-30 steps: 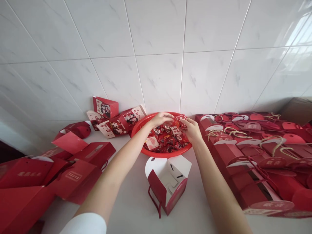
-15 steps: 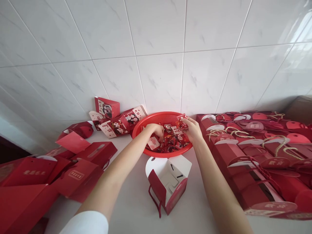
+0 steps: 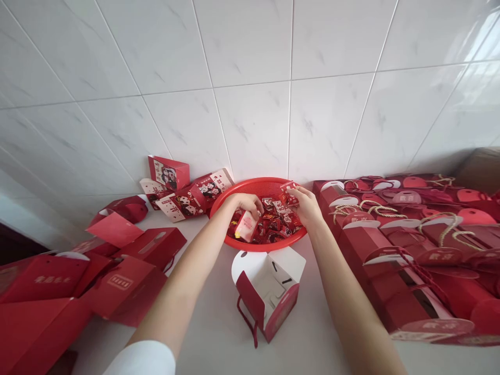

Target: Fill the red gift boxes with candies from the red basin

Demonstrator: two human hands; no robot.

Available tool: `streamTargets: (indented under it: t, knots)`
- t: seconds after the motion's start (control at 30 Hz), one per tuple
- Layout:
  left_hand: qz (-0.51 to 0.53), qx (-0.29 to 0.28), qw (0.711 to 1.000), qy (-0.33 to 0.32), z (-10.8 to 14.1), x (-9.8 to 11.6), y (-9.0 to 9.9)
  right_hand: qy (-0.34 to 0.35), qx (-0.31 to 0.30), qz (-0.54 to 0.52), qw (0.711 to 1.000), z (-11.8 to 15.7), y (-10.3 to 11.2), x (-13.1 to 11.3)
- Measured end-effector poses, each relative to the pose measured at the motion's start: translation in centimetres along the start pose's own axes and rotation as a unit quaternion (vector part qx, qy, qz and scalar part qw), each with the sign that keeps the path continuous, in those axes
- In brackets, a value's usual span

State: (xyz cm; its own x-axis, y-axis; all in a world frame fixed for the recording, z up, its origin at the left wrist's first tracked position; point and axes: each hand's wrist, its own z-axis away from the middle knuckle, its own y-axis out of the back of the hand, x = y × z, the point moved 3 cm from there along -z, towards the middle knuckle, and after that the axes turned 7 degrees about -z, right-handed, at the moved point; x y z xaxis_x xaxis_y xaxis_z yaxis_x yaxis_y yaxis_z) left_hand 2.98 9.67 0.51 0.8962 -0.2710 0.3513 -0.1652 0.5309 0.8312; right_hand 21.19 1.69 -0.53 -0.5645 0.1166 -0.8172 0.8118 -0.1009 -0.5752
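Inside a red plastic basket [image 3: 230,240] lies a heap of small wrapped candies [image 3: 275,224]. My left hand [image 3: 247,204] is over the left part of the heap, its fingers closed on a pale pink packet [image 3: 247,226] with a yellow spot at its lower end. At the basket's right rim, my right hand [image 3: 307,205] pinches a red candy packet [image 3: 288,194]. Between my forearms stands an open red gift box [image 3: 283,312], its white flaps spread and a dark red cord hanging at its left side. I see nothing lying in it.
Rows of closed red gift boxes [image 3: 390,281] with cord handles fill the right side. Several red boxes [image 3: 128,286] are heaped at the left. Printed red and cream cartons [image 3: 187,200] lean by the tiled wall [image 3: 253,130], left of the basket.
My left hand has risen a little from the candy heap and now has the pale pink packet in its fingers. My right hand still has the red packet, almost in place.
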Motion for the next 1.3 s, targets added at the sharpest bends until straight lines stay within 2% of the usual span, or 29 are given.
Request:
streamTargets:
  t: [0.07,0.13,0.23,0.3,0.43,0.5,0.8,0.93,1.07,1.13,1.23,1.3]
  knots:
    - [0.087,0.126,0.988,-0.015,-0.1,-0.1,1.0,0.001,0.001,0.002,1.0,-0.1,0.1,0.1]
    - [0.13,0.212,0.969,0.002,-0.2,-0.4,1.5,0.0,0.003,0.0,1.0,-0.1,0.1,0.1]
    - [0.121,0.238,0.963,0.035,-0.1,-0.8,1.5,-0.002,0.001,-0.001,1.0,0.0,0.0,0.1]
    - [0.104,0.202,0.972,0.056,0.2,-0.9,1.0,0.0,0.004,-0.002,1.0,0.1,0.0,0.0]
    - [0.049,0.051,0.994,0.085,1.0,-0.4,-0.3,-0.004,0.007,-0.015,1.0,0.2,-0.1,0.0]
    - [0.015,0.002,0.996,0.092,1.3,0.0,-0.6,-0.008,0.003,-0.023,1.0,0.1,-0.1,0.0]
    - [-0.099,-0.074,0.985,0.119,2.4,0.7,-0.7,0.002,0.001,-0.036,0.999,0.1,-0.1,0.0]
    - [-0.137,-0.075,0.981,0.118,3.3,1.0,-0.4,-0.005,0.002,-0.021,1.0,0.0,0.1,0.2]
    - [-0.167,-0.04,0.982,0.074,4.4,1.9,0.1,-0.004,0.002,-0.029,1.0,0.1,-0.1,0.1]
    - [-0.162,-0.085,0.981,0.064,5.0,2.3,-0.4,-0.002,-0.001,-0.033,0.999,0.2,-0.2,0.1]
    - [-0.149,-0.204,0.964,0.082,5.9,2.6,-2.1,-0.001,-0.004,-0.032,0.999,0.3,-0.3,-0.1]
    - [-0.184,-0.196,0.957,0.108,6.1,2.4,-2.6,0.0,-0.005,-0.025,1.0,0.3,-0.3,-0.1]
